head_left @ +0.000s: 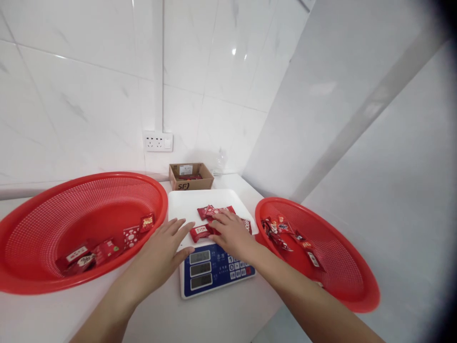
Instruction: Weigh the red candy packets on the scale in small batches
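A white digital scale (182,202) with a blue panel of keys and displays (217,267) stands in front of me. Several small red wrapped packets (200,232) lie on its pan. My right hand (232,236) rests over these packets, fingers spread and partly covering them; whether it grips one is hidden, but no packet is lifted. At the pan's left edge, my left hand (162,247) is open with its fingers apart and nothing in it.
A big red plastic basket (107,178) with several packets (103,250) stands on the left. Another red basket (342,257), tilted, holds more packets (282,225) on the right. Behind the scale are a small cardboard box (191,185) and a wall socket (158,141).
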A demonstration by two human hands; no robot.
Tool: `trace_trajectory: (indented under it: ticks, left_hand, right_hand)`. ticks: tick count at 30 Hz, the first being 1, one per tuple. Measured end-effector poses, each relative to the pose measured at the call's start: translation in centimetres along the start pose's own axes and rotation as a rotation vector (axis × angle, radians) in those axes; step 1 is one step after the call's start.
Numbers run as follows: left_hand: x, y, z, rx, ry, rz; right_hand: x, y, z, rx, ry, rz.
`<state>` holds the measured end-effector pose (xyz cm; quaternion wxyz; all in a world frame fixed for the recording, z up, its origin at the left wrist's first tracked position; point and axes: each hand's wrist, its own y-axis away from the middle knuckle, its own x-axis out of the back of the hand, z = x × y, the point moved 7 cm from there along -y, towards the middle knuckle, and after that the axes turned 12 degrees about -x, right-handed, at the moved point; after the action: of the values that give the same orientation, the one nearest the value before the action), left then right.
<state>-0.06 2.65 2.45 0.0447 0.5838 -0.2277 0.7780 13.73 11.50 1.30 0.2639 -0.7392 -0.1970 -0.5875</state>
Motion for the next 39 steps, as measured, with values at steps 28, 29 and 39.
trace_trajectory:
  ticks: [28, 29, 39]
  left_hand:
    - [-0.2, 0.1, 0.4, -0.022, 0.023, -0.011]
    - [-0.3, 0.1, 0.5, -0.024, 0.025, -0.014]
    - [-0.3, 0.2, 0.1, -0.021, 0.059, -0.006]
  right_hand:
    - [-1.4, -1.8, 1.2, -0.148, -0.086, -0.108]
    - [-1.7, -2.1, 1.2, -0.155, -0.081, -0.134]
    - [1.1, 0.1, 2.5, -0.174, -0.169, -0.048]
